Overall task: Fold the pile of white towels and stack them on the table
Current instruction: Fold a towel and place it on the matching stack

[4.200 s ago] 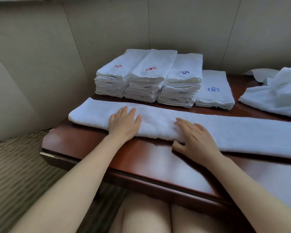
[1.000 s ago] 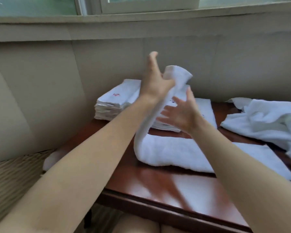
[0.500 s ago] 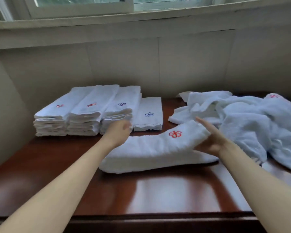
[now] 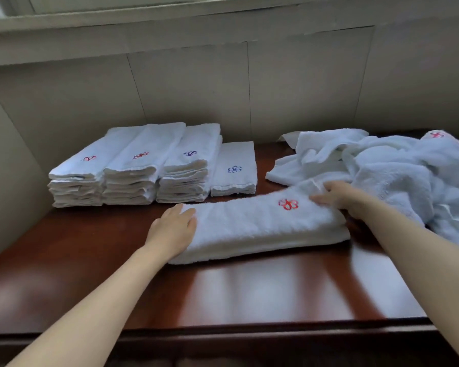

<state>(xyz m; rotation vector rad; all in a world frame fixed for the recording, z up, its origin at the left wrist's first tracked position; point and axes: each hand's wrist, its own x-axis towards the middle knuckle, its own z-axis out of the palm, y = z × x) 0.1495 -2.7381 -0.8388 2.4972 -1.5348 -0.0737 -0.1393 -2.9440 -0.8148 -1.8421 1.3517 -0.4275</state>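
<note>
A white towel with a red emblem [image 4: 252, 226], folded into a long thick strip, lies across the middle of the dark wooden table [image 4: 223, 292]. My left hand [image 4: 174, 229] lies flat on its left end, fingers straight. My right hand [image 4: 342, 198] rests at its right end, fingers extended over the top edge. Behind it stand three tall stacks of folded towels [image 4: 133, 168] and a low stack [image 4: 235, 168] with a blue emblem. A loose pile of unfolded white towels [image 4: 398, 170] fills the back right.
A padded wall panel [image 4: 196, 88] rises right behind the table, with a window sill above. The table's front edge [image 4: 249, 332] runs across the bottom of the view. Bare wood shows at the left and front.
Over the last second the towel's left end was carried over and laid down on its right part. Both hands have since settled on the doubled towel, which now lies flatter on the table.
</note>
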